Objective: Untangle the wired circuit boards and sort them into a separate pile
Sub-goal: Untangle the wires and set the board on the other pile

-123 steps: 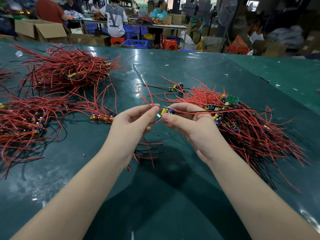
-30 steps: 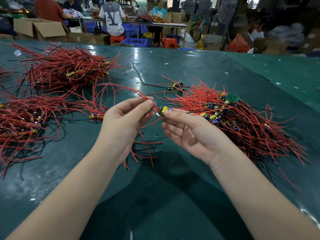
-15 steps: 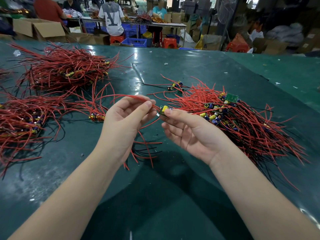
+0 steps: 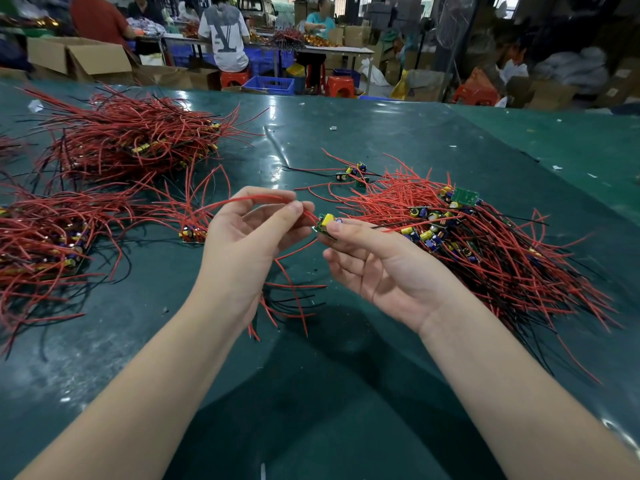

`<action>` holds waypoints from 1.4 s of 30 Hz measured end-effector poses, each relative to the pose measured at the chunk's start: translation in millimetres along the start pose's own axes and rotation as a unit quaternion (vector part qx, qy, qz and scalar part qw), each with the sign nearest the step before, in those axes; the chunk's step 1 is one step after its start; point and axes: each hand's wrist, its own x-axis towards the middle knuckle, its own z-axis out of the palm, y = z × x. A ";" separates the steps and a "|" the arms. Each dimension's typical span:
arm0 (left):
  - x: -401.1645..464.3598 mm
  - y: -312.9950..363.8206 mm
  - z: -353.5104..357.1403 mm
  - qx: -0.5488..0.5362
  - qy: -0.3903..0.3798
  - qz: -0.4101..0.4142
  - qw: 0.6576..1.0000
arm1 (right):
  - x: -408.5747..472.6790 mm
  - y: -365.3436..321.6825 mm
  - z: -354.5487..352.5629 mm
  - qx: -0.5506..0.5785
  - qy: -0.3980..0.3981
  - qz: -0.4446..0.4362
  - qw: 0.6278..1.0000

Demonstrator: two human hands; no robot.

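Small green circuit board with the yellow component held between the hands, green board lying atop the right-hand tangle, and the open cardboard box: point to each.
Small green circuit board with yellow component [image 4: 326,221], head view, on its yellow part.
Green board atop the right tangle [image 4: 465,196], head view, on its flat face.
Open cardboard box [image 4: 98,59], head view, on its front flap.

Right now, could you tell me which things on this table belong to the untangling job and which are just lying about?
Part of the job:
- circuit board pinched in the right hand
- its red wire pinched by the left hand
- tangled pile on the right
- piles on the left

Just lying about:
- cardboard boxes
- red stools
- blue crate
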 end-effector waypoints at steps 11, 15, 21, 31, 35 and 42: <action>0.2 -1.8 2.7 0.006 0.035 0.015 0.999 | -1.6 -0.1 2.6 -0.057 0.012 -0.037 0.998; -0.1 -3.8 2.0 0.026 0.049 0.029 0.998 | -2.2 0.2 3.3 -0.058 0.015 -0.041 0.997; 0.9 -6.3 1.0 0.035 0.028 0.035 0.998 | -2.9 0.2 4.1 -0.075 0.016 -0.056 0.996; 2.4 -13.9 2.9 0.086 0.016 0.013 0.996 | -2.5 8.0 5.3 -0.196 0.038 -0.139 0.970; 2.7 -11.2 6.5 0.054 0.023 -0.010 0.998 | -2.1 8.3 5.2 -0.194 0.037 -0.136 0.971; 1.8 -7.9 4.8 0.035 0.011 -0.016 0.999 | -2.1 6.9 4.2 -0.155 0.042 -0.106 0.981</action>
